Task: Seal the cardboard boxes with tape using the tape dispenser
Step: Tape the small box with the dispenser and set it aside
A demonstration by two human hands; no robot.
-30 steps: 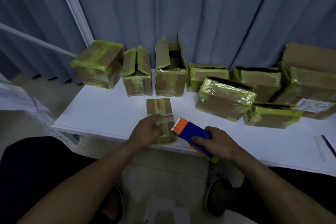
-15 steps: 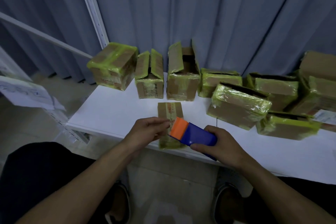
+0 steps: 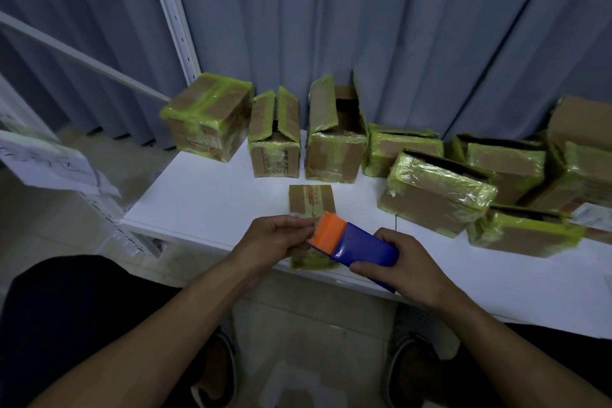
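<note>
While the tape dispenser is clasped in the right grip above the box at the bench edge, its mouth is pinched by the left grip; a taut pull is advised.

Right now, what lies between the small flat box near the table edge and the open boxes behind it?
Only bare white table, shown in the head view.

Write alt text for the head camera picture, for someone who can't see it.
A person's right hand grips a blue tape dispenser while the left hand pinches at its orange end, above a small flat box on a white table. Tape-wrapped cardboard boxes, some with open flaps, line the table's far edge.
</note>
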